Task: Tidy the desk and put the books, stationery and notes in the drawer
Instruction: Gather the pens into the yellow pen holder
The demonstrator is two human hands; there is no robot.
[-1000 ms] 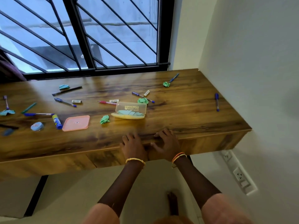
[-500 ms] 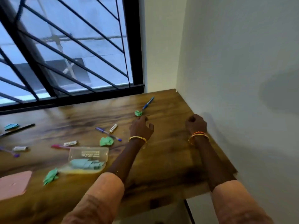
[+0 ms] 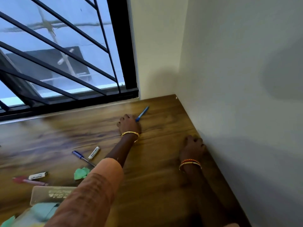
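left hand: we see fingers curled at blue pen, grip unclear
right hand: ours, down on surface by wall, grip unclear

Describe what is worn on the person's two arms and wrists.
The left hand has a thin gold bangle at the wrist; the right hand has red, orange and gold bangles. A peach-orange sleeve covers the left upper arm.
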